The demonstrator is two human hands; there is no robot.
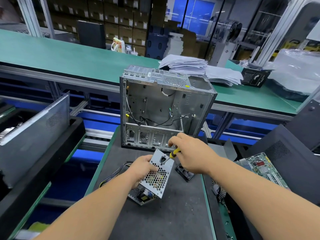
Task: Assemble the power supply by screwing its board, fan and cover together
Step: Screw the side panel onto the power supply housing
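Head view: the left hand (144, 168) clamps the power supply (156, 177) tilted over the dark mat (155, 219); the right hand (189, 151) grips a yellow-handled screwdriver (170, 155), tip on its rear panel. The loose fan (185, 173) lies just beside; the open computer case (162, 108) stands behind, and the mat nearest the camera is bare.

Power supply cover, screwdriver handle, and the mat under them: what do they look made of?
Cover: looks like bare sheet metal, dull silver, punched with a honeycomb vent. Screwdriver: handle seems moulded plastic, glossy yellow with black bands; the shaft looks like steel. Mat: probably rubber or a similar soft sheet, matte dark grey, with no glare and a green edge.
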